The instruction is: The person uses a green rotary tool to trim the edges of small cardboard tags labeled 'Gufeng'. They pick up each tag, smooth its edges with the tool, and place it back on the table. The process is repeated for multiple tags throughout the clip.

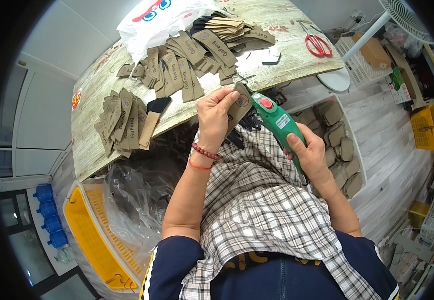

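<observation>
Right now my left hand [216,112] pinches one brown card tag [240,102] upright just past the near edge of the surface [92,145], while my right hand [309,152] is wrapped tight round the green handheld cutter [277,122], its nose touching the tag's side. I judge I'm mid-trim on this piece; the next move wants a steady tag and the tool's tip kept clear of my fingers. Beyond lie a fanned pile of tags [122,122], a bigger heap [192,60], red scissors [318,44] and a white bag [162,20]. A yellow crate [89,235] sits beside my left elbow; nothing blocks the tool.
</observation>
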Motion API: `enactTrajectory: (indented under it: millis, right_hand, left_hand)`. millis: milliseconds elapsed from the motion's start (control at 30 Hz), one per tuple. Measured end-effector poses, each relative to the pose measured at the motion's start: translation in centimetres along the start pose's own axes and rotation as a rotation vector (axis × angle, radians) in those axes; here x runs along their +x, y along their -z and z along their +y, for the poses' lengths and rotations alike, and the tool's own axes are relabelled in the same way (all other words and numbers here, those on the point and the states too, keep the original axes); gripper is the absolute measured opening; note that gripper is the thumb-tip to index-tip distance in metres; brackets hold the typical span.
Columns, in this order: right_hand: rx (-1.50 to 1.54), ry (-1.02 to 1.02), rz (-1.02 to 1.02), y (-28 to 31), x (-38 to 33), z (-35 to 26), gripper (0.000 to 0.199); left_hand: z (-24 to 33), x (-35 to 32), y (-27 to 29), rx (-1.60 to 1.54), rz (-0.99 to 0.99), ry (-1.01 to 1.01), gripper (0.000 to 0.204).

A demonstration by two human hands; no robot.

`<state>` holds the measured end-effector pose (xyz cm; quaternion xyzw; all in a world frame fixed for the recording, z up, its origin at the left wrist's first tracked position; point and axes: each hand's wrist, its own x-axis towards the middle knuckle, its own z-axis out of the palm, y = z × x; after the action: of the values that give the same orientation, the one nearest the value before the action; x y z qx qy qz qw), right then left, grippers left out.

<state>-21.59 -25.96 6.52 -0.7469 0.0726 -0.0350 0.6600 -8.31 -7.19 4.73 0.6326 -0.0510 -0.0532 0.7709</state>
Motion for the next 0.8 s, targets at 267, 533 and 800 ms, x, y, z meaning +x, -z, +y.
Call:
enactTrajectory:
  millis: [267, 533, 800]
  right_hand:
    - [-0.013, 0.017, 0.003, 0.5, 0.6, -0.1, 0.041]
    - [0.04, -0.024, 0.073, 0.2, -0.3, 0.0, 0.042]
    - [-0.015, -0.082, 0.078, 0.0, -0.8, 2.0, 0.043]
  left_hand:
    - [0.6, 1.4, 1.3, 0.275, -0.269, 0.036, 0.01]
    - [-0.7, 3.8, 4.0, -0.551, 0.319, 0.024, 0.008]
    - [-3.8, 0.4, 1.1, -0.834, 0.086, 0.549, 0.012]
